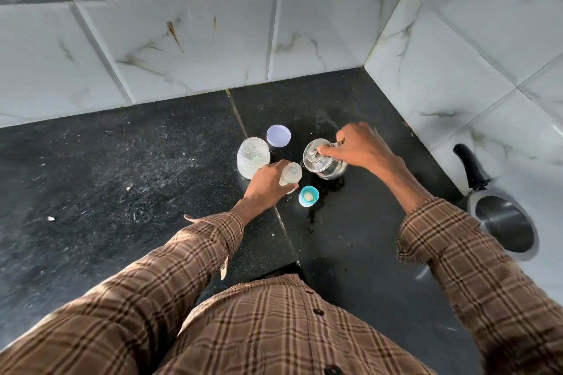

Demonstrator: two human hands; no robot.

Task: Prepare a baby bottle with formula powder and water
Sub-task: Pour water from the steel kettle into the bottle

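Head view: left hand (265, 181) fingers clamp the baby bottle (291, 173); right hand (359, 146) fingers grip the kettle (323, 160), pouring water. Next, probably capping.

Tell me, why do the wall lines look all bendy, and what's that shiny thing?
Head view: the wide-angle lens bends the wall tiles and slants their lines; the steel kettle under the right hand shines with glare; sunlight falls in patches on the checked sleeve; the counter stays dark.
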